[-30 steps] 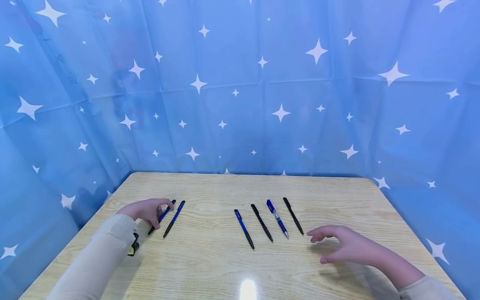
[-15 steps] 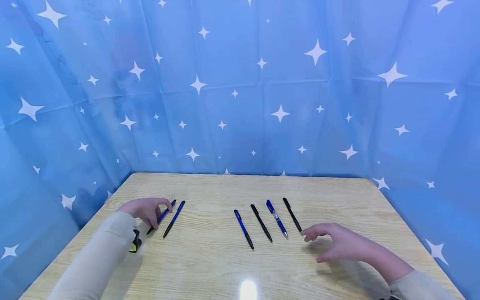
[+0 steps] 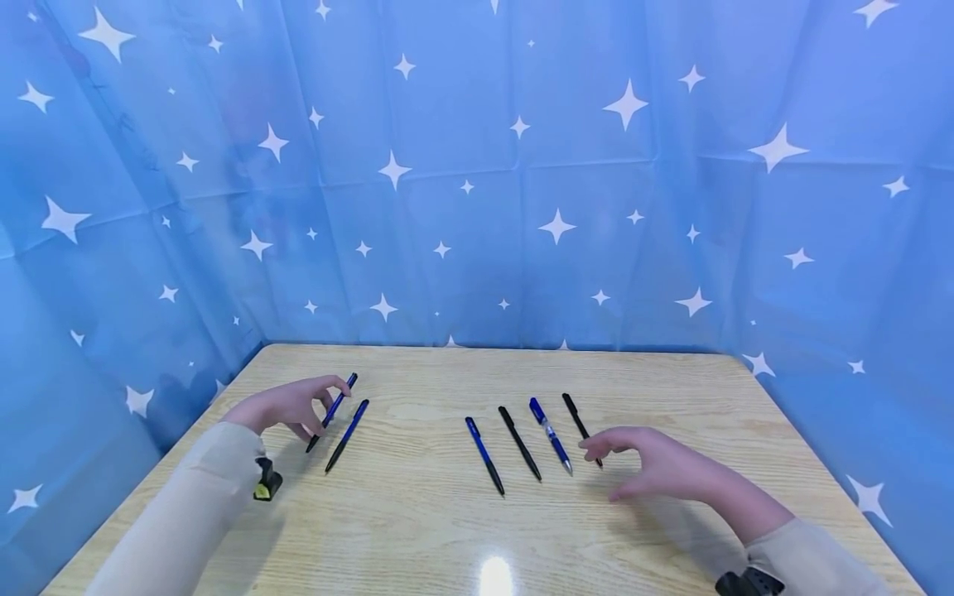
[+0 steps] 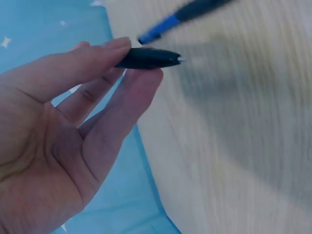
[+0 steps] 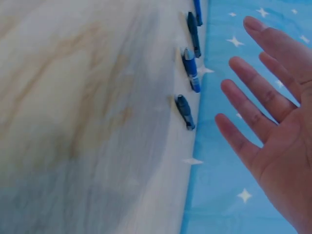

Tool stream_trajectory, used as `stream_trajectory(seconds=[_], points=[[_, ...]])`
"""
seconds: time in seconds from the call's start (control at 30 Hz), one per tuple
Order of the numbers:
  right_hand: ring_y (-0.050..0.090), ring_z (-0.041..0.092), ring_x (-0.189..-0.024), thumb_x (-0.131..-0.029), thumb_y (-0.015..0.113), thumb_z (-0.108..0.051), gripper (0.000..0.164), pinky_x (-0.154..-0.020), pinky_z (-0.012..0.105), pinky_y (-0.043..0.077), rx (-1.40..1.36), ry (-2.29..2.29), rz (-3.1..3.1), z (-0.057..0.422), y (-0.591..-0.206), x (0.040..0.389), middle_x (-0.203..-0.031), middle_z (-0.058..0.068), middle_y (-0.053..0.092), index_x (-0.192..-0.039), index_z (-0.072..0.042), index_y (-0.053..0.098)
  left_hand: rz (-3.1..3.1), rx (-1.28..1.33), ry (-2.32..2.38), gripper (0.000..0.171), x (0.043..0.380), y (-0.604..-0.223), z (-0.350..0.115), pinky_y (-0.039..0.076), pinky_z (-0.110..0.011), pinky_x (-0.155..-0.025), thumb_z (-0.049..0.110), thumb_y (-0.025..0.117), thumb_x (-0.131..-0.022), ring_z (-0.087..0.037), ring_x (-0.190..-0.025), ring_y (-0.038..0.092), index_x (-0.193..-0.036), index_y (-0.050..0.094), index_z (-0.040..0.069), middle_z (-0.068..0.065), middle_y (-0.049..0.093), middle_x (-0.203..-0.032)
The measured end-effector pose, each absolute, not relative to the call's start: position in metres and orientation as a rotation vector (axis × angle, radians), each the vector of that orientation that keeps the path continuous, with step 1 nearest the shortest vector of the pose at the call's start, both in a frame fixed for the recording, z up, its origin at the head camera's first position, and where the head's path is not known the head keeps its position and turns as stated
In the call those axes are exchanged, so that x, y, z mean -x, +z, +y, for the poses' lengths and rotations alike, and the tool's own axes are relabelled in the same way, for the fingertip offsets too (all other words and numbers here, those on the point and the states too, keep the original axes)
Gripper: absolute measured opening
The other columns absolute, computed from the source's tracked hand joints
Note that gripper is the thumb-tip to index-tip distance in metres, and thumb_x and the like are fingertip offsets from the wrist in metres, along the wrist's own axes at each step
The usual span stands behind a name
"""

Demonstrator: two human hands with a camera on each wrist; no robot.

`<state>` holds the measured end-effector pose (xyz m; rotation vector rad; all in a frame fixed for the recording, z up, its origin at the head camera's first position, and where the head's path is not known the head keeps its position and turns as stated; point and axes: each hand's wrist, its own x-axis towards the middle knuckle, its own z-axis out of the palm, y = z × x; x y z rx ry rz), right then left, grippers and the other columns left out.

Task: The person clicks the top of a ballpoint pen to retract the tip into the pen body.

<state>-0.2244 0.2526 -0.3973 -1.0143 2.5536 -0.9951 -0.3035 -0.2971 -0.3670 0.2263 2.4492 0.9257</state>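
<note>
My left hand (image 3: 294, 406) pinches a blue pen with a black grip (image 3: 335, 406) between thumb and fingers, above the left side of the table. In the left wrist view the held pen's dark tip end (image 4: 151, 58) pokes out past the fingertips. A second blue-and-black pen (image 3: 347, 436) lies just right of it. Over at the right, my right hand (image 3: 656, 465) hovers with fingers loosely spread, holding nothing. Its fingertips overlap the lower part of a black pen (image 3: 577, 414) in the head view. The right wrist view shows that palm (image 5: 287, 141) bare.
Left of that black pen lie a blue pen with a clear middle (image 3: 550, 434), another black pen (image 3: 519, 443) and a blue-and-black pen (image 3: 485, 455). All rest on the wooden table (image 3: 417, 530). A blue star-patterned curtain (image 3: 477, 207) hangs behind and at both sides.
My left hand has raised its pen off the table, moving it slightly up and right in the head view. My right hand has moved left, over the nearest black pen.
</note>
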Motion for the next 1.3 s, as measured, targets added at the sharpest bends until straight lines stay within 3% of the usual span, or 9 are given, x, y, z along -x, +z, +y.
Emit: stream_trajectory(seconds=[0.23, 0.47, 0.67, 0.87, 1.0, 1.13, 1.3], points=[[0.058, 0.023, -0.113, -0.081, 0.081, -0.027, 0.063, -0.094, 0.059, 0.042, 1.009, -1.041, 2.567, 0.247, -0.395, 0.231, -0.117, -0.003, 0.065, -0.137, -0.013, 0.056, 2.420, -0.300, 1.020, 0.069, 0.302, -0.360, -0.274, 0.058, -0.040, -0.065, -0.015, 0.071, -0.079, -0.026, -0.080, 0.063, -0.135, 0.047, 0.017, -0.022, 0.051, -0.123], [0.055, 0.030, -0.117, -0.080, 0.082, -0.023, 0.061, -0.099, 0.059, 0.039, 0.965, -1.103, 2.571, 0.237, -0.392, 0.238, -0.120, -0.005, 0.064, -0.134, -0.014, 0.057, 2.391, -0.373, 1.037, 0.069, 0.299, -0.351, -0.250, 0.058, -0.042, -0.067, -0.015, 0.070, -0.079, -0.036, -0.087, 0.067, -0.136, 0.047, 0.016, -0.023, 0.052, -0.124], [0.049, 0.037, -0.123, -0.080, 0.082, -0.024, 0.060, -0.100, 0.061, 0.037, 0.931, -1.171, 2.562, 0.225, -0.386, 0.242, -0.123, -0.005, 0.063, -0.133, -0.014, 0.058, 2.406, -0.450, 0.976, 0.066, 0.300, -0.346, -0.228, 0.058, -0.041, -0.065, -0.013, 0.071, -0.081, -0.038, -0.086, 0.067, -0.133, 0.050, 0.022, -0.018, 0.056, -0.120], [0.048, 0.033, -0.126, -0.079, 0.083, -0.020, 0.055, -0.101, 0.059, 0.038, 0.972, -1.188, 2.569, 0.211, -0.378, 0.243, -0.126, -0.002, 0.062, -0.129, -0.022, 0.062, 2.420, -0.551, 0.922, 0.063, 0.295, -0.342, -0.208, 0.057, -0.041, -0.065, -0.012, 0.069, -0.083, -0.035, -0.086, 0.067, -0.130, 0.052, 0.025, -0.014, 0.057, -0.115], [0.051, 0.030, -0.122, -0.079, 0.083, -0.021, 0.057, -0.100, 0.057, 0.040, 1.014, -1.224, 2.581, 0.201, -0.373, 0.246, -0.128, 0.003, 0.062, -0.131, -0.018, 0.061, 2.423, -0.630, 0.953, 0.061, 0.291, -0.340, -0.193, 0.057, -0.044, -0.066, -0.011, 0.068, -0.084, -0.034, -0.087, 0.067, -0.130, 0.051, 0.025, -0.012, 0.057, -0.114], [0.052, 0.029, -0.121, -0.080, 0.082, -0.023, 0.054, -0.098, 0.054, 0.042, 1.016, -1.262, 2.589, 0.192, -0.369, 0.249, -0.130, 0.000, 0.060, -0.129, -0.019, 0.062, 2.414, -0.716, 0.997, 0.059, 0.286, -0.338, -0.179, 0.056, -0.047, -0.065, -0.010, 0.069, -0.084, -0.029, -0.085, 0.068, -0.130, 0.050, 0.022, -0.013, 0.059, -0.112], [0.053, 0.030, -0.120, -0.082, 0.081, -0.024, 0.055, -0.098, 0.052, 0.043, 1.010, -1.321, 2.599, 0.184, -0.364, 0.252, -0.127, -0.002, 0.061, -0.133, -0.020, 0.059, 2.417, -0.787, 1.045, 0.058, 0.279, -0.336, -0.163, 0.056, -0.040, -0.061, -0.008, 0.072, -0.083, -0.023, -0.082, 0.068, -0.130, 0.050, 0.019, -0.012, 0.063, -0.108]])
